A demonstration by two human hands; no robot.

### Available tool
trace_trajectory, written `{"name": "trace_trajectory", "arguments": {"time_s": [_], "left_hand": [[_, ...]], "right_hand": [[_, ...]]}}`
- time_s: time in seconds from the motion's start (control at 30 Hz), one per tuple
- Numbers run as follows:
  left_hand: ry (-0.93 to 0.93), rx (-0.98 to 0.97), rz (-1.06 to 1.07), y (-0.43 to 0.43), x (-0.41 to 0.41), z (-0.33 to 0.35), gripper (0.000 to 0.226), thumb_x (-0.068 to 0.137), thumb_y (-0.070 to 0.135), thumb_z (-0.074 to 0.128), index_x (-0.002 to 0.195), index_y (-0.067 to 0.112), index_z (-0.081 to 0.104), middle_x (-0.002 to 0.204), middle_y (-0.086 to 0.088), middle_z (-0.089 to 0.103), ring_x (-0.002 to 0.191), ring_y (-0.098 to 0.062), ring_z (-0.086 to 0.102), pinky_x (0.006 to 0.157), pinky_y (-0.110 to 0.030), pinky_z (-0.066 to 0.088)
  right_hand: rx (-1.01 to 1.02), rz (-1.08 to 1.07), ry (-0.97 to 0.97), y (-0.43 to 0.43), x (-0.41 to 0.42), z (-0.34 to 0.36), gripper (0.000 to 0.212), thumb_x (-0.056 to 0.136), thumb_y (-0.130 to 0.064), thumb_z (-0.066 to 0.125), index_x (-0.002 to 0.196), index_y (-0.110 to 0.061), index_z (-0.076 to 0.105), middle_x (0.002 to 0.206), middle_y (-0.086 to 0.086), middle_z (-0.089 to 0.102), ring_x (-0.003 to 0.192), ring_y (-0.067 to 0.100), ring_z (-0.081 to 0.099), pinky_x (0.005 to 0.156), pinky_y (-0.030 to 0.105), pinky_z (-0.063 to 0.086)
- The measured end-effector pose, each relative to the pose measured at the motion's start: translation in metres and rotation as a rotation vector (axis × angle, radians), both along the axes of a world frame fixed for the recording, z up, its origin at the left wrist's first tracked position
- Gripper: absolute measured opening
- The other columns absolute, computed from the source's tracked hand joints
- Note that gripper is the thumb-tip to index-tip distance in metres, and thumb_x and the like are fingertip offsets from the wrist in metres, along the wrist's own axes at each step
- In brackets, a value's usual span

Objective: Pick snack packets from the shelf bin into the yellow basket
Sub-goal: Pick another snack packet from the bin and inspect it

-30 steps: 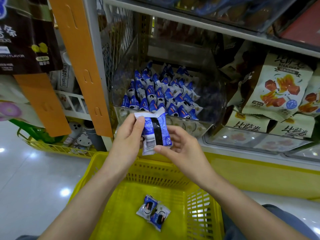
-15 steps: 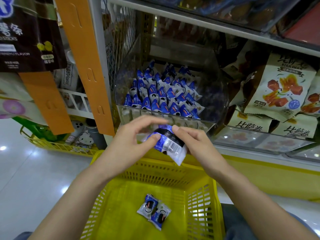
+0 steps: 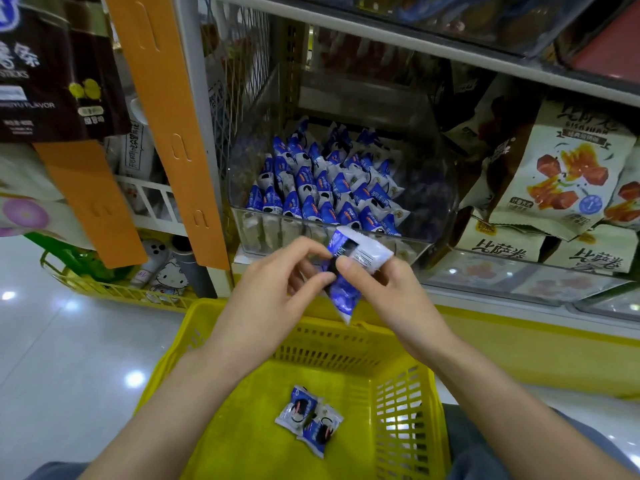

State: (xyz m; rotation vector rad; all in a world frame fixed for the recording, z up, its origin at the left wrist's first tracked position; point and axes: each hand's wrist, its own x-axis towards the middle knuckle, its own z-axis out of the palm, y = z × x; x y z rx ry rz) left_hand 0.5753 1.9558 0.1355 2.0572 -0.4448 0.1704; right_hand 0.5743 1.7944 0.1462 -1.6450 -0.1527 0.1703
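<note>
- The left hand and right hand pinch one blue-white packet between curled fingers, above the yellow basket.
- Two packets lie in the basket; many more fill the shelf bin.
- A dark bag reads "FLAVOR"; the tan bags read "比萨卷".

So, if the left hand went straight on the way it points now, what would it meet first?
Beyond the snack packet it pinches, the left hand would probably meet the front wall of the clear shelf bin; depth is unclear.
</note>
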Motion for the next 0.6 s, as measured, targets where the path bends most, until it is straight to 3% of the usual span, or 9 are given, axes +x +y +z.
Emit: {"name": "trace_trajectory", "arguments": {"time_s": [0.17,0.3,0.4,0.5,0.6], "left_hand": [[-0.076,0.022,0.018,-0.0047,-0.0021,-0.002,0.018,0.09,0.033,0.055,0.107,0.026,0.056,0.094,0.015,0.051,0.09,-0.002,0.053,0.072,-0.013,0.042],[-0.084,0.068,0.051,-0.0045,-0.0036,-0.0015,0.033,0.085,0.046,0.054,0.11,0.024,0.058,0.099,0.013,0.047,0.094,0.002,0.048,0.074,-0.01,0.039],[-0.109,0.122,0.092,-0.0078,-0.0041,-0.0034,0.022,0.083,0.033,0.062,0.102,0.022,0.059,0.091,0.014,0.043,0.091,0.004,0.043,0.077,-0.009,0.035],[-0.052,0.091,0.121,-0.0102,-0.0046,-0.0075,0.022,0.082,0.025,0.065,0.097,0.027,0.049,0.087,0.018,0.041,0.088,0.01,0.041,0.076,-0.004,0.031],[0.061,0.028,0.109,-0.011,-0.0056,-0.0101,0.033,0.078,0.043,0.059,0.103,0.032,0.042,0.098,0.018,0.045,0.096,0.009,0.044,0.078,-0.002,0.032]], "right_hand": [[-0.004,0.013,-0.006,0.0029,-0.0012,-0.006,0.026,0.081,-0.043,0.047,0.087,-0.028,0.067,0.09,-0.006,0.071,0.089,0.009,0.064,0.084,0.036,0.052],[0.069,0.036,0.016,0.0034,-0.002,-0.007,0.032,0.084,-0.045,0.041,0.09,-0.027,0.067,0.092,-0.004,0.072,0.091,0.011,0.065,0.085,0.032,0.052],[0.033,0.036,-0.004,0.0042,-0.0026,-0.0066,0.033,0.085,-0.048,0.043,0.097,-0.025,0.064,0.105,0.01,0.068,0.101,0.02,0.064,0.094,0.045,0.048],[0.013,0.059,-0.025,0.0055,-0.0033,-0.0083,0.036,0.084,-0.048,0.045,0.113,-0.031,0.056,0.113,0.003,0.065,0.113,0.021,0.058,0.101,0.047,0.043],[0.071,0.035,-0.035,0.0063,-0.0026,-0.0086,0.029,0.089,-0.038,0.046,0.116,-0.03,0.054,0.113,0.002,0.066,0.111,0.021,0.06,0.101,0.048,0.043]]}}
